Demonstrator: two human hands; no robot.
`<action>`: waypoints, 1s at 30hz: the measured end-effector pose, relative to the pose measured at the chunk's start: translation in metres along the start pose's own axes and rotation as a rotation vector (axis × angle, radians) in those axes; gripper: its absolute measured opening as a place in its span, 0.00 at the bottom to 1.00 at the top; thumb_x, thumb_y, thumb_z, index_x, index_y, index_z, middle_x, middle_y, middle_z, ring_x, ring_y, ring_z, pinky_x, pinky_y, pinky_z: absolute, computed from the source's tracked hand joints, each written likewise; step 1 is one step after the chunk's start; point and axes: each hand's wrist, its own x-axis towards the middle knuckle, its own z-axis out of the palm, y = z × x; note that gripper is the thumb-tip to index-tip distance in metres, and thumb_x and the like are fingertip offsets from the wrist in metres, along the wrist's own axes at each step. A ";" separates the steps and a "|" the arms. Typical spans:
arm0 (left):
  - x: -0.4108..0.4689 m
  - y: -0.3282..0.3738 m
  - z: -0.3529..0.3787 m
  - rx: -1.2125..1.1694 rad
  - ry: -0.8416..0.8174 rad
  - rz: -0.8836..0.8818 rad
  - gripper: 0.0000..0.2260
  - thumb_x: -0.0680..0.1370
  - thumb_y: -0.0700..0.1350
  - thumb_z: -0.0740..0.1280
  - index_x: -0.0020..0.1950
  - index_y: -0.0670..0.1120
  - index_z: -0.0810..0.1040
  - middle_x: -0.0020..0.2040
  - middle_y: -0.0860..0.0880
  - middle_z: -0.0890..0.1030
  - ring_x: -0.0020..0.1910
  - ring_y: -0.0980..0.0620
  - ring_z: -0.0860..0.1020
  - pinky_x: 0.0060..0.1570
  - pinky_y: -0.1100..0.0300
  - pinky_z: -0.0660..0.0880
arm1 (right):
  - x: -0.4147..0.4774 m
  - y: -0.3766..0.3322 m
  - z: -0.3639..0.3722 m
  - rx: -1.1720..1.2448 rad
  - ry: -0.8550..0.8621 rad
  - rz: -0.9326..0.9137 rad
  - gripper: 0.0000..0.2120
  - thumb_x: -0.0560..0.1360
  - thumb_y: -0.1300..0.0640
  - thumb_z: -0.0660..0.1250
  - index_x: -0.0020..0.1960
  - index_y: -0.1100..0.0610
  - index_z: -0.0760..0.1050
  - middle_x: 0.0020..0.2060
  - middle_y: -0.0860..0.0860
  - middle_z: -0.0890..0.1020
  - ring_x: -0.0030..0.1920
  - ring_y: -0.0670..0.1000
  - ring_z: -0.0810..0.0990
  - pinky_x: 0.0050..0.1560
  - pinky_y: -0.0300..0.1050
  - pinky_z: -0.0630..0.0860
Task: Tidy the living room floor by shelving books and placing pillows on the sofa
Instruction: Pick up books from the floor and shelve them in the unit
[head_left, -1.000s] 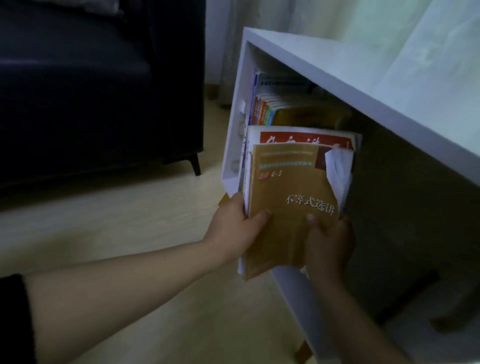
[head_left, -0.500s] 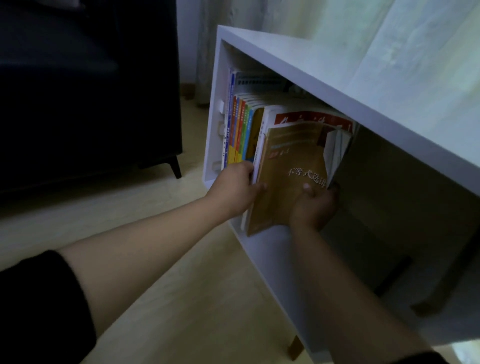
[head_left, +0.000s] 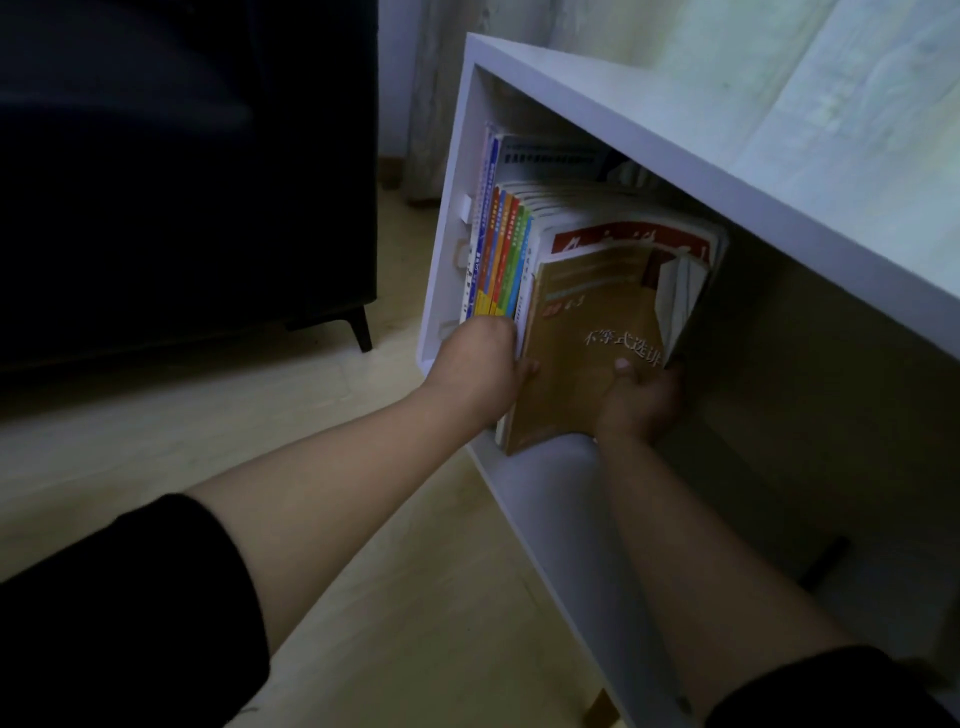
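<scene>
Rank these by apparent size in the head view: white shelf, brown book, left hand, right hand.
1. white shelf, largest by far
2. brown book
3. left hand and right hand: they look about alike, so they are not ranked.

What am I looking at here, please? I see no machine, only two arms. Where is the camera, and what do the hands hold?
There is no machine: a person works with bare hands. The only camera sits on the person's head and looks forward and down, so both arms enter from the bottom edge. The left hand and the right hand together grip a stack of books, a brown one in front, at the opening of a white shelf. Left of it, a row of books stands upright inside the shelf. The shelf stands on a pale floor; a dark sofa is further left.
</scene>
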 end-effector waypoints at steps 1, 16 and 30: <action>0.000 -0.001 0.000 0.020 -0.004 -0.005 0.15 0.77 0.52 0.67 0.53 0.41 0.77 0.50 0.42 0.80 0.49 0.44 0.78 0.40 0.59 0.67 | -0.002 0.003 0.002 0.000 -0.009 0.018 0.29 0.76 0.60 0.68 0.73 0.67 0.62 0.69 0.64 0.70 0.70 0.61 0.68 0.66 0.45 0.63; 0.003 -0.003 0.004 0.010 0.034 -0.019 0.14 0.77 0.50 0.67 0.54 0.40 0.77 0.52 0.41 0.80 0.51 0.43 0.78 0.42 0.58 0.69 | 0.016 0.013 0.015 0.063 -0.087 0.090 0.36 0.74 0.54 0.70 0.76 0.61 0.58 0.72 0.60 0.66 0.73 0.59 0.65 0.72 0.54 0.63; 0.007 -0.006 0.014 0.054 0.117 0.001 0.16 0.78 0.52 0.66 0.55 0.40 0.74 0.52 0.40 0.79 0.50 0.41 0.78 0.43 0.55 0.73 | 0.030 0.024 0.026 0.159 -0.173 0.062 0.28 0.77 0.56 0.68 0.72 0.63 0.63 0.68 0.59 0.72 0.68 0.57 0.72 0.62 0.42 0.67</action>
